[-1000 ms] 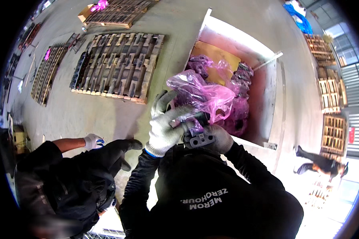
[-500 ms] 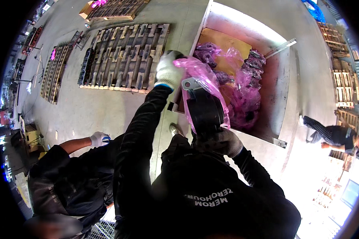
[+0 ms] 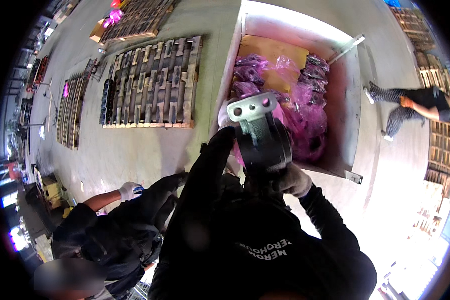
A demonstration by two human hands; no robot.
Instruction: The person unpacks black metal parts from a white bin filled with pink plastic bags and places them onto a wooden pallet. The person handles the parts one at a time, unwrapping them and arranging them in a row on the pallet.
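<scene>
Held part: a black cylindrical part [image 3: 266, 152] with a grey metal T-shaped bracket [image 3: 253, 108] at its 11 o'clock end stood tilted in front of the person's chest, near the middle of the view; the clock was read from it.
Bracket face: several round holes ran along its flat crosspiece.
Right hand: the right hand [image 3: 296, 181], in a pale knitted glove, lay between 4 and 5 o'clock, its fingers clamped on the cylinder's lower end.
Left hand: the left hand [image 3: 224, 118], in a white glove, showed at 10 o'clock, mostly behind the bracket; whether its fingers were apart or together could not be told.
Pink film: translucent pink plastic film [image 3: 239, 153] showed along the cylinder's 9 o'clock edge.
Bin: at 1 o'clock stood a large open white-walled bin [image 3: 344, 102], holding a tan flat sheet [image 3: 261, 48] and dark pieces wrapped in pink plastic [image 3: 307, 119].
Pallet: a worn slatted wooden pallet [image 3: 150, 85] lay on the floor at 10 o'clock.
Co-worker: a person in dark clothes [image 3: 105, 240] was at 8 o'clock, one gloved hand [image 3: 130, 191] in view.
</scene>
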